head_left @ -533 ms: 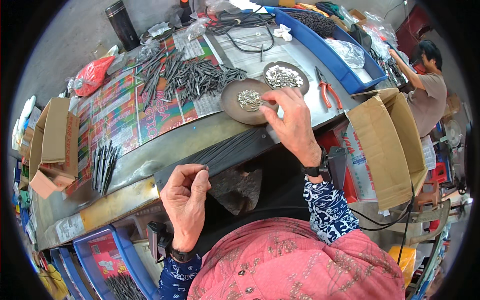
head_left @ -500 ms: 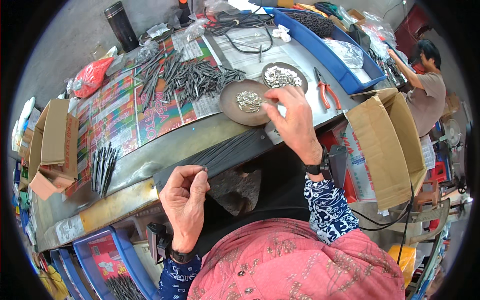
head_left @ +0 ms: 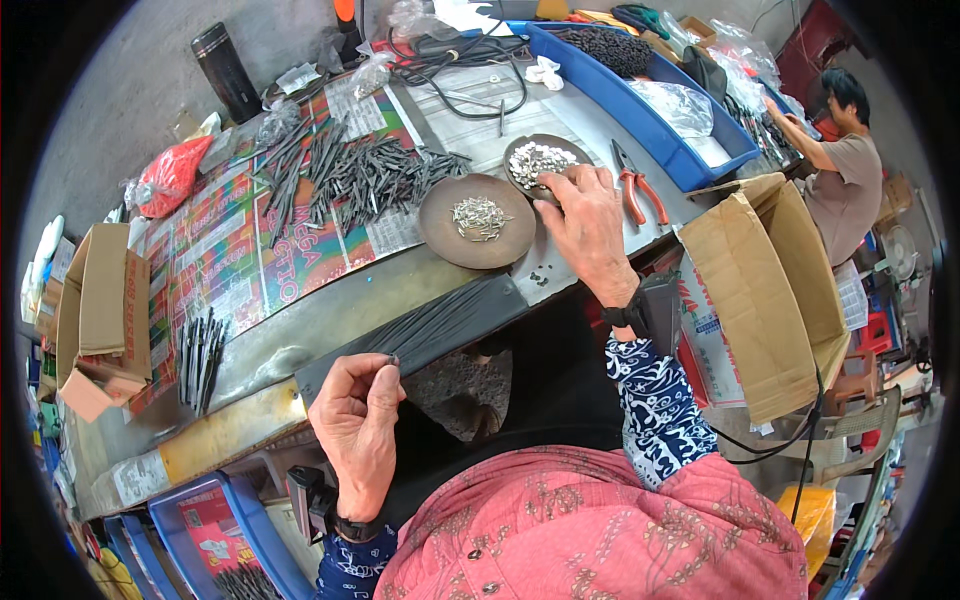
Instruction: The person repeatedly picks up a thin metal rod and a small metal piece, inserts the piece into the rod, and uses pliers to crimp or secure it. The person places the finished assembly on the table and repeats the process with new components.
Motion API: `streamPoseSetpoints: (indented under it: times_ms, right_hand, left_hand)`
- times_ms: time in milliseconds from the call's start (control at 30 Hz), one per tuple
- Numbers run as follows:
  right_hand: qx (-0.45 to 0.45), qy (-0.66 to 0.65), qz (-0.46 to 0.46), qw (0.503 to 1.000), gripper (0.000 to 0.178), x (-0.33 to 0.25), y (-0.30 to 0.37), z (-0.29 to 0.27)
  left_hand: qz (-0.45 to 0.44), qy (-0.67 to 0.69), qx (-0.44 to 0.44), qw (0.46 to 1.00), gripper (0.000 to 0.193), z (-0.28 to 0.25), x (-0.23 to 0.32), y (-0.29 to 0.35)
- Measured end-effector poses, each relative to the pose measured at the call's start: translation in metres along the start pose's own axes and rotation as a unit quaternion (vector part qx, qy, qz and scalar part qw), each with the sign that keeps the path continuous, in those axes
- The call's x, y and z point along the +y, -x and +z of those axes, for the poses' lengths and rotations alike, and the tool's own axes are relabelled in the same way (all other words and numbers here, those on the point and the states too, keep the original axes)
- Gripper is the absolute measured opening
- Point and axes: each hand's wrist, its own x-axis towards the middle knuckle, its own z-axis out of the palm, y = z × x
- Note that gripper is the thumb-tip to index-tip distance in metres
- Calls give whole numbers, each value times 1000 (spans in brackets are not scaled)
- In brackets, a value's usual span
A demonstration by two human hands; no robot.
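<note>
My left hand (head_left: 358, 425) is closed in a pinch above the table's near edge, with a tiny dark piece (head_left: 393, 359) between thumb and forefinger. My right hand (head_left: 588, 235) reaches over the edge of a small round dish (head_left: 516, 152) heaped with small white and silvery parts (head_left: 540, 160). Its thumb and fingertips are drawn together at those parts; what they hold, if anything, is too small to make out. Beside it, a larger brown dish (head_left: 440, 228) contains short metal pins (head_left: 480, 218). A few black bits (head_left: 540, 275) lie near my right wrist.
Thin black rods (head_left: 430, 318) rest on a dark strip along the near edge. Black sticks (head_left: 370, 170) are piled further back. Red-handled pliers (head_left: 640, 190), a long blue bin (head_left: 650, 115) and a cardboard box (head_left: 765, 300) stand right. Another person (head_left: 845, 175) works beyond.
My right hand has moved from the larger dish of pins to the smaller dish of white parts. The left hand keeps its pinch; the view has shifted slightly.
</note>
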Motion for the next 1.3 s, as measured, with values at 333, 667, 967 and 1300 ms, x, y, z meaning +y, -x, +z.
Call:
streamPoseSetpoints:
  times_ms: [333,667,967,1300]
  right_hand:
    - [30,-22,1,999,27,-4,1,-1]
    - [37,-16,-27,999,13,1,2,3]
    - [64,-114,-29,991,5,-19,6,-19]
    - [-37,-408,9,912,11,-100,43,-53]
  left_hand:
    - [12,-3,15,1000,8,4,-2,0]
    - [-33,6,-2,999,11,6,6,5]
    - [11,33,-10,999,14,11,9,13]
    - [22,44,5,999,15,14,15,24]
